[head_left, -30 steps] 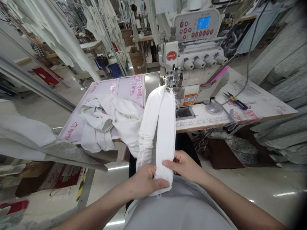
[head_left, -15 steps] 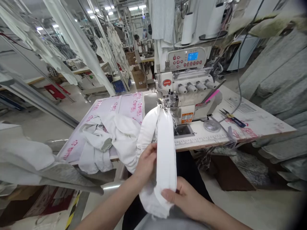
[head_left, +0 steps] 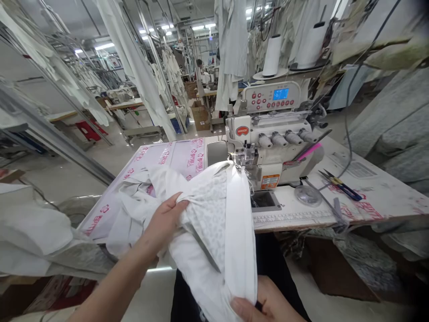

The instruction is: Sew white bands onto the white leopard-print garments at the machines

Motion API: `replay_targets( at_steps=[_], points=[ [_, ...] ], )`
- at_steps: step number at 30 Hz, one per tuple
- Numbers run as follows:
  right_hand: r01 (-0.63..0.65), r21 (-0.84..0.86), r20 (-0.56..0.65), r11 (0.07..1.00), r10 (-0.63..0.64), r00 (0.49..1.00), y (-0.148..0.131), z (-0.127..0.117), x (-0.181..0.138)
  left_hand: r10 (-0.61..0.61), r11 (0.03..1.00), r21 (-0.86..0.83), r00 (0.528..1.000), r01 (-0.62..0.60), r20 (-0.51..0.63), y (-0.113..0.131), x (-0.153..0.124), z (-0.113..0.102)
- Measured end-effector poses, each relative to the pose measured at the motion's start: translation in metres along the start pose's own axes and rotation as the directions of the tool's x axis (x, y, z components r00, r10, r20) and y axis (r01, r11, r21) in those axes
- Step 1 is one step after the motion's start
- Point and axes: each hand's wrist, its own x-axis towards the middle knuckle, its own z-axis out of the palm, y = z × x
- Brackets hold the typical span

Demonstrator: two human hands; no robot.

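The left hand [head_left: 164, 220] is clenched on a white garment [head_left: 209, 232], its fingers [head_left: 176, 201] curled tightly over a gathered fold with no gap showing. The right hand [head_left: 264, 304] is cut off by the bottom of the view, but its fingers [head_left: 244, 307] are closed on the lower end of a wide folded white band [head_left: 239, 228] that forms one edge of the garment. Between the two hands the cloth hangs in loose folds, showing a faint speckled pattern. Above the fingers, the garment rises to the presser foot [head_left: 240, 160] of one overlock sewing machine [head_left: 270, 134], and its top end is at the foot. Beyond the left fingers, a heap of white fabric [head_left: 125, 210] lies on a worktable [head_left: 167, 156] printed with pink lettering. Beyond the right fingers, the machine has four tension dials [head_left: 278, 139], and two white thread cones [head_left: 272, 56] stand above it. Farther right of those fingers lie one pair of thread snips [head_left: 342, 185] with blue handles and one clear round disc [head_left: 307, 195]. Far ahead of the fingers, one person [head_left: 200, 63] sits small among hanging white garments [head_left: 176, 78].
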Motion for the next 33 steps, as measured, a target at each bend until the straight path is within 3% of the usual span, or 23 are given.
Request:
replay_targets(
  at_steps=[6,11,20,22,24,25,26,27,28,30,31,33],
  points=[
    [-0.053,-0.036,-0.055,0.998,0.051,0.997,0.011,-0.013,0.009,0.195,0.964,0.217,0.961,-0.152,-0.195,0.008,0.012,0.013],
    [-0.118,-0.048,-0.125,0.992,0.111,0.986,0.004,-0.031,0.028,0.318,0.934,0.240,0.921,-0.265,-0.223,0.021,0.032,0.019],
    [-0.072,-0.063,-0.131,0.995,0.063,0.989,-0.011,-0.068,0.063,0.479,0.858,0.297,0.861,-0.419,-0.171,0.044,0.076,0.025],
    [-0.068,-0.072,-0.136,0.995,0.058,0.989,-0.013,-0.078,0.072,0.557,0.801,0.377,0.808,-0.464,-0.189,0.046,0.083,0.027],
    [-0.068,-0.077,-0.163,0.995,0.054,0.985,-0.016,-0.087,0.082,0.697,0.676,0.521,0.681,-0.521,-0.224,0.042,0.078,0.032],
    [-0.069,-0.079,-0.179,0.994,0.054,0.982,-0.017,-0.092,0.087,0.760,0.594,0.589,0.623,-0.548,-0.185,0.037,0.071,0.036],
    [-0.068,-0.085,-0.195,0.994,0.050,0.979,-0.019,-0.095,0.091,0.791,0.517,0.632,0.605,-0.576,-0.096,0.031,0.062,0.040],
    [-0.069,-0.095,-0.212,0.993,0.047,0.976,-0.020,-0.098,0.094,0.772,0.473,0.644,0.635,-0.602,0.027,0.024,0.053,0.045],
    [-0.072,-0.109,-0.222,0.991,0.047,0.974,-0.022,-0.101,0.097,0.688,0.481,0.625,0.707,-0.615,0.167,0.017,0.045,0.049],
    [-0.090,-0.143,-0.233,0.986,0.055,0.971,-0.025,-0.105,0.099,0.348,0.638,0.553,0.842,-0.535,0.413,0.007,0.037,0.056],
    [-0.102,-0.155,-0.238,0.983,0.063,0.969,-0.027,-0.108,0.100,0.160,0.738,0.522,0.863,-0.427,0.480,0.006,0.036,0.058],
    [-0.126,-0.156,-0.240,0.980,0.086,0.967,-0.030,-0.113,0.102,-0.098,0.871,0.452,0.836,-0.190,0.541,0.008,0.039,0.060]
  ],
)
